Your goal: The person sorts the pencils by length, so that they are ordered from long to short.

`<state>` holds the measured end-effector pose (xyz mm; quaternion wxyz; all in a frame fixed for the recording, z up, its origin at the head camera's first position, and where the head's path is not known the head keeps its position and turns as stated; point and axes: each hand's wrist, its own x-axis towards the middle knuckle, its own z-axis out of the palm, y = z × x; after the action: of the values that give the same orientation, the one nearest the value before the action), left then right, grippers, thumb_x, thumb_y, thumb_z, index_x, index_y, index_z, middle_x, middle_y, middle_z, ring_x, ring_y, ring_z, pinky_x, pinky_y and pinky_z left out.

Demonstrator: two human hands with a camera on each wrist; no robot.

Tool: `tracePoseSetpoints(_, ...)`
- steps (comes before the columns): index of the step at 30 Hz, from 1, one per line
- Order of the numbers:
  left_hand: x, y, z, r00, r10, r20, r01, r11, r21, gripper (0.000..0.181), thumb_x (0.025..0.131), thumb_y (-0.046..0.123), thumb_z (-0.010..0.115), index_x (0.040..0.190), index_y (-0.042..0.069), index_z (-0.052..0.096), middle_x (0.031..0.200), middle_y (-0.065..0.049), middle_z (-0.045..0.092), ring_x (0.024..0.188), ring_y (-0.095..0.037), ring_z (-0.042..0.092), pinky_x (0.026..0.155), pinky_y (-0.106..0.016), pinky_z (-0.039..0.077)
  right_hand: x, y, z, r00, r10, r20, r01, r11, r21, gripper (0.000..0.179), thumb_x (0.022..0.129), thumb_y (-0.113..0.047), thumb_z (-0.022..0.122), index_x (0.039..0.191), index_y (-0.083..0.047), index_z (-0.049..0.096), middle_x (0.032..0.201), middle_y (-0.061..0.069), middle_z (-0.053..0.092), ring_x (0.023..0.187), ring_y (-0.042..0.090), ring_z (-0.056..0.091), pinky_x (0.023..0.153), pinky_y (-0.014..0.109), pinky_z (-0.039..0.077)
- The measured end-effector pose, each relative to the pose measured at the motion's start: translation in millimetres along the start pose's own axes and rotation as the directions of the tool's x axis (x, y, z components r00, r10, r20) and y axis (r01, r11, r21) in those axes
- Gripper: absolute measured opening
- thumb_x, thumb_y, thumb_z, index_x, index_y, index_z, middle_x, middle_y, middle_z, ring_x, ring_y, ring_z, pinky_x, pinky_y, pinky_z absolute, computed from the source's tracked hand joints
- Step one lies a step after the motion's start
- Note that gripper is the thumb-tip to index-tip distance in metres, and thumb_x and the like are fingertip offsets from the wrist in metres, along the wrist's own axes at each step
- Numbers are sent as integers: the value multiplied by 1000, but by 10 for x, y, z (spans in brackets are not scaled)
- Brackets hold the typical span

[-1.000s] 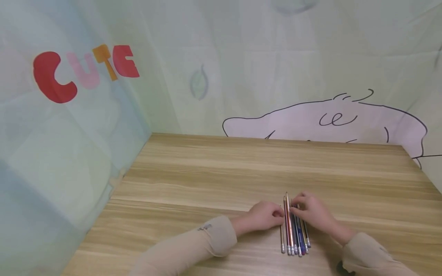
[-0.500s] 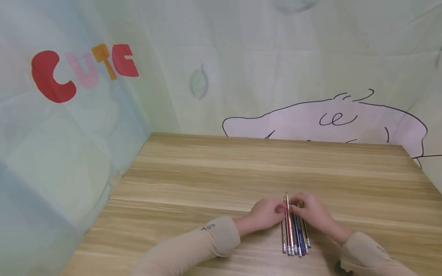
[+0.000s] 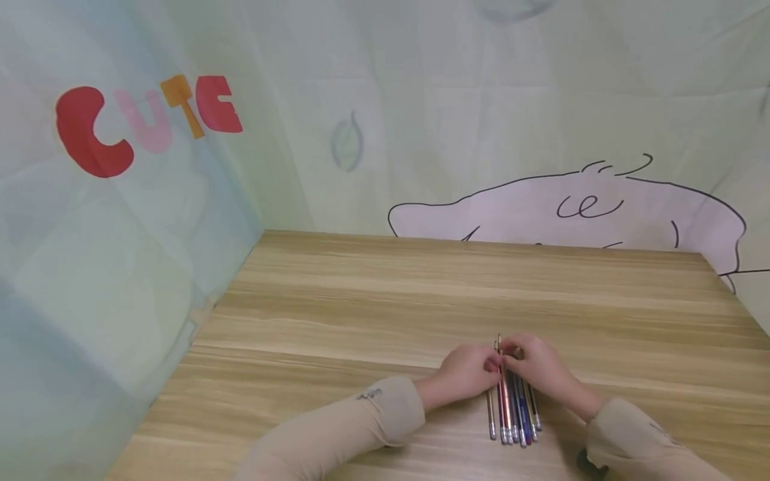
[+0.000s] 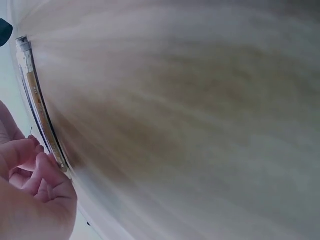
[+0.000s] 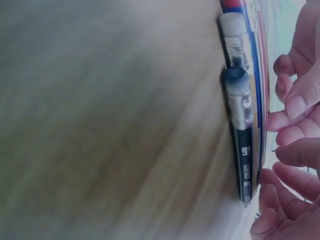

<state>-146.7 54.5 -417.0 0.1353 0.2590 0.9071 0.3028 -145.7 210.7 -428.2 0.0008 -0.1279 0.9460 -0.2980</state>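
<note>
Several pencils lie side by side on the table, their eraser ends toward me. One wood-coloured pencil sits slightly apart on the left, and its eraser end shows in the left wrist view. My left hand has its bent fingers at the upper left part of the row. From the other side, my right hand bends its thumb and fingers over the upper right part. The fingertips nearly meet above the pencils, and whether they pinch one is hidden. A black pencil lies along the near edge in the right wrist view.
The wood-grain table spreads around the pencils. A printed cloth wall stands along its back and left sides. A small dark object is partly visible beneath the right sleeve.
My left hand has moved right, closer to the right hand. My right hand has shifted slightly left. The leftmost pencil moved against the row, then apart from it again.
</note>
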Motion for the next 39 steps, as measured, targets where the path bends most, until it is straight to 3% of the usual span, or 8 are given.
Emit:
tracePoseSetpoints(6, 20, 18, 34, 999, -37, -11, 37, 998, 59, 15, 75, 21, 66, 89, 17, 63, 77, 10, 64, 65, 2, 53, 60, -9, 40, -2, -2, 18, 1000, 14, 27, -14, 1000, 10, 13, 74, -4, 63, 88, -4, 64, 83, 8, 66, 77, 20, 60, 69, 35, 50)
tracePoseSetpoints(13, 27, 32, 79, 999, -20, -42, 25, 990, 142, 13, 73, 27, 68, 78, 20, 58, 66, 15, 53, 57, 1, 45, 51, -11, 35, 14, 3, 34, 999, 20, 38, -21, 1000, 15, 11, 74, -5, 63, 84, -6, 63, 79, 4, 65, 75, 17, 59, 68, 35, 49)
tracePoseSetpoints(20, 21, 44, 102, 999, -12, -45, 21, 978, 207, 21, 71, 33, 70, 76, 22, 52, 63, 15, 48, 54, 0, 42, 48, -13, 33, 32, 7, 44, 998, 39, 55, -39, 999, 4, 16, 74, -5, 64, 90, -4, 63, 82, 5, 65, 78, 19, 60, 72, 38, 50)
tracePoseSetpoints(32, 31, 0, 57, 999, -21, -40, 28, 983, 181, 16, 72, 24, 68, 83, 20, 57, 62, 15, 49, 54, 1, 43, 49, -12, 35, 60, 10, 32, 995, 55, 78, -57, 998, 14, 14, 74, -7, 63, 89, -5, 62, 75, 2, 63, 69, 12, 57, 64, 30, 48)
tracePoseSetpoints(39, 54, -22, 64, 997, -38, -74, 51, 981, 189, 13, 75, 30, 65, 78, 21, 57, 59, 14, 47, 51, -1, 42, 45, -14, 33, 72, -24, 31, 992, 97, 76, -98, 995, 5, 11, 75, -11, 64, 86, -8, 61, 71, 0, 62, 65, 10, 55, 60, 27, 46)
